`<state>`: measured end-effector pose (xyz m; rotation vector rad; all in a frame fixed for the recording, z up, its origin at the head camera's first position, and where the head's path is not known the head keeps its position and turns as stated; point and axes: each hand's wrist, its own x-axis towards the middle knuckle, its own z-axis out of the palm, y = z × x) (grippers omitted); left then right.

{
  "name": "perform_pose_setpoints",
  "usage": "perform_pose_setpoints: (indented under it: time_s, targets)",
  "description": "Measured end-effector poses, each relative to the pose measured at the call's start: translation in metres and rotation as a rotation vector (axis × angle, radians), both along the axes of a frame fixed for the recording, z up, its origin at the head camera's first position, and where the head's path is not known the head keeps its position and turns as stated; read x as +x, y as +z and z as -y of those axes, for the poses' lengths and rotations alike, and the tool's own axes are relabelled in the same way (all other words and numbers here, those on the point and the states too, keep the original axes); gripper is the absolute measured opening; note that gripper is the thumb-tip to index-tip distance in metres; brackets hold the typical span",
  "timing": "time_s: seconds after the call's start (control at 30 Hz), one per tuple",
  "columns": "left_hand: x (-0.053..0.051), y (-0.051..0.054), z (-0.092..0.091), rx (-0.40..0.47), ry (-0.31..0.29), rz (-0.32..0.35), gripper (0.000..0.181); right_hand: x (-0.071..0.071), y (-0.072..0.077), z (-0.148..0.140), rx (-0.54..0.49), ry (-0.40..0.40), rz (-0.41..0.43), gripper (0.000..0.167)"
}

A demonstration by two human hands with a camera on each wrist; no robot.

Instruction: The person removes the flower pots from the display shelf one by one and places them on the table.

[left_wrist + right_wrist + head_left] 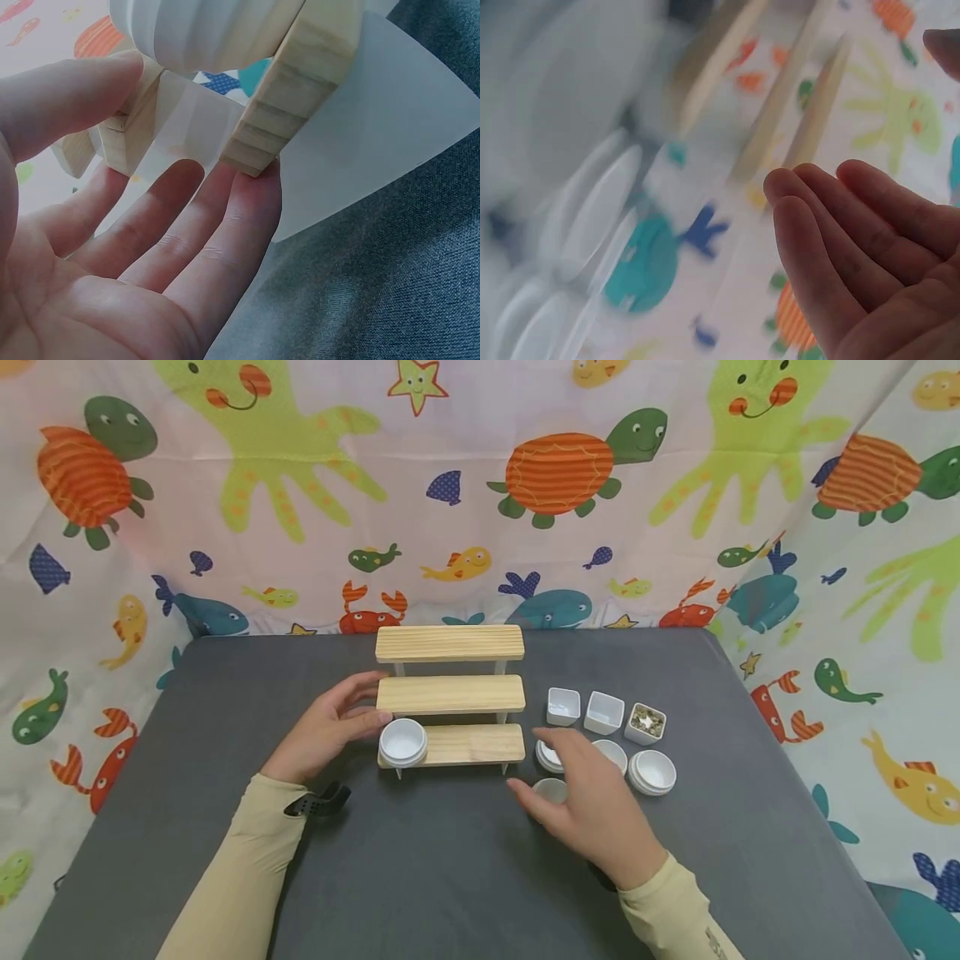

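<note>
A three-tier stand with wooden shelves (450, 693) and translucent side supports (375, 127) stands mid-table. On the left end of its lowest shelf sits a stack of white round bowls (403, 741). My left hand (333, 727) is at the stand's left side; in the left wrist view its fairly straight fingertips touch a shelf's end (277, 112). My right hand (592, 802) hovers with fingers extended and nothing between them, over white round bowls (551, 790) right of the stand. It partly hides several of them. Another bowl stack (652, 772) lies just right of that hand.
Behind the round bowls stand square white cups (604, 713), one of them a cup with greenish contents and a white star-like piece (647, 723). A dark grey cloth (420, 877) covers the table. A sea-animal curtain (450, 510) rises behind and at both sides.
</note>
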<state>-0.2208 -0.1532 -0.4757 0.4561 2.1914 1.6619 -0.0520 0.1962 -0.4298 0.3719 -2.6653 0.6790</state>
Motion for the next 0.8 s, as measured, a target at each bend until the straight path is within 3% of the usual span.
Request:
perform_pose_setpoints:
  time_s: [0.17, 0.43, 0.8]
  targets:
    - [-0.001, -0.002, 0.000, 0.007, 0.001, 0.004, 0.075, -0.023, 0.009, 0.039, 0.005, 0.108, 0.025, 0.066]
    - [0.000, 0.001, -0.003, 0.027, -0.019, -0.009, 0.074, -0.053, 0.005, 0.085, -0.027, 0.219, 0.082, 0.070]
    - [0.001, 0.000, 0.001, 0.035, -0.020, -0.014, 0.077, -0.069, -0.001, 0.111, -0.043, 0.234, 0.169, 0.068]
